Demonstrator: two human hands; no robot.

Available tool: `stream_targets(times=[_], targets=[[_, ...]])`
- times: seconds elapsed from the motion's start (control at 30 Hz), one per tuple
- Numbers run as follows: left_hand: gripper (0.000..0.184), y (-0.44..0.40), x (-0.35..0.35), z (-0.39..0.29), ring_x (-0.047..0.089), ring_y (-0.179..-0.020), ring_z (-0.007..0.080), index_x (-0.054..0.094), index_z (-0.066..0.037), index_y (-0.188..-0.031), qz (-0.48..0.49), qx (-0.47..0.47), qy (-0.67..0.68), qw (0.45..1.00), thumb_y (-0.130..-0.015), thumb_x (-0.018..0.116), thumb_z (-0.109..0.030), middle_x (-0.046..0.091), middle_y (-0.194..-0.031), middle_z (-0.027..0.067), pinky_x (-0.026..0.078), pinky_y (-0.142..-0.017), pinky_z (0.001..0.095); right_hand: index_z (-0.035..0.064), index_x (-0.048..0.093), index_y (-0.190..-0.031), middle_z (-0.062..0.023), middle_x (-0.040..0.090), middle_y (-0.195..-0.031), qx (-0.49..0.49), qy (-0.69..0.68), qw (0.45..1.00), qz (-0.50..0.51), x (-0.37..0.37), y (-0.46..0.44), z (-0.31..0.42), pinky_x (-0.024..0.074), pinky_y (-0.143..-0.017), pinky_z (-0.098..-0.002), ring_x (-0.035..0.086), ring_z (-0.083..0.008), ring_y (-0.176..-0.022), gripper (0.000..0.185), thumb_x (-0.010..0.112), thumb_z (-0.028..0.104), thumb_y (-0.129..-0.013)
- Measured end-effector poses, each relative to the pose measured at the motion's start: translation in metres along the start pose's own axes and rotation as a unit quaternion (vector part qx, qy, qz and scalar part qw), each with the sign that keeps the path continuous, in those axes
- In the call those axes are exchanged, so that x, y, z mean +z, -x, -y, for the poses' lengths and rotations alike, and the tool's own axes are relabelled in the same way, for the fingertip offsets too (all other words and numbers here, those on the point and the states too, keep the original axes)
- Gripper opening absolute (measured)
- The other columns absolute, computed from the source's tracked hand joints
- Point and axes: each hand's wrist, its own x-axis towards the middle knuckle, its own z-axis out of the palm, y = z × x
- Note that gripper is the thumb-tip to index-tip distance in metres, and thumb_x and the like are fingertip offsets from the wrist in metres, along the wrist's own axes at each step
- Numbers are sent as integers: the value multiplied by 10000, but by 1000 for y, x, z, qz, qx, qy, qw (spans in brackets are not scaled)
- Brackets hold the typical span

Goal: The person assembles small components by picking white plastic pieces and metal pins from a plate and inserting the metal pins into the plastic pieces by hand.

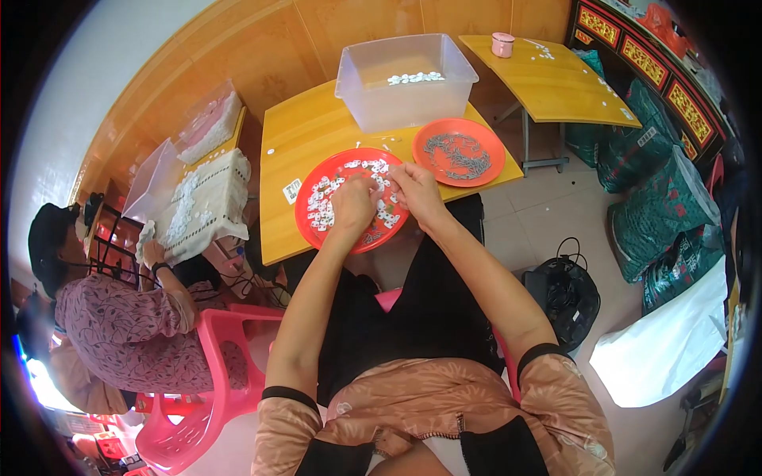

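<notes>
Over a red plate (304,214) strewn with small white plastic pieces (320,208), both my hands work close together. My left hand (355,202) is closed, its fingers curled down into the plate and partly hidden by the back of the hand. Just right of it, my right hand (417,193) pinches thumb and finger together at the plate's right side. Whatever is between the fingers of either hand is too small to make out. A second orange-red plate (498,143), behind my right hand, carries a heap of thin grey metal pins (468,164) that look like nails.
A clear plastic bin (405,99) with white pieces stands at the back of the yellow table (278,151). On my left a person (135,317) sits at a cloth-covered table (226,186). A second yellow table (563,79) and green sacks (659,206) are at right.
</notes>
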Motion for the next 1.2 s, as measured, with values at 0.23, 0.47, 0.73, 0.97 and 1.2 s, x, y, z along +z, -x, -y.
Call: stream_targets(times=[0.23,0.47,0.73,0.97,1.2], targets=[[155,-12,5,-5,624,-744,305,640,-44,-725,12,-4,-14,1000,-676,713,-172,630,-835,132,493,-669,398,13,553,-746,-4,509,-615,-8,-13,1000,2,-1,2,-1,328,-442,-193,429,-51,-496,216,559,189,-872],[168,4,-11,-4,618,-634,212,619,-20,-724,-20,-87,237,967,-750,690,-169,640,-751,99,471,-549,306,7,569,-744,0,513,-605,7,-15,1000,3,-5,6,6,319,-441,-186,428,-41,-499,207,578,179,-858],[149,83,-67,1,610,-620,88,573,-44,-987,-19,-230,769,596,-878,590,-145,657,-809,73,466,-514,172,15,629,-862,42,484,-611,22,36,994,102,50,33,20,241,-413,-177,334,-12,-459,145,607,158,-863],[169,112,-95,2,653,-740,126,574,-19,-1020,-81,-246,784,564,-862,589,-77,660,-858,92,538,-662,187,-13,642,-930,19,553,-689,-23,28,990,136,86,61,23,304,-473,-172,388,-14,-534,141,590,104,-872],[195,132,-107,-16,658,-739,151,574,20,-1014,-106,-233,726,638,-828,613,-20,656,-866,110,534,-641,200,-46,637,-936,-59,637,-845,-52,69,984,153,87,85,31,452,-659,-198,588,-81,-753,152,585,74,-859]])
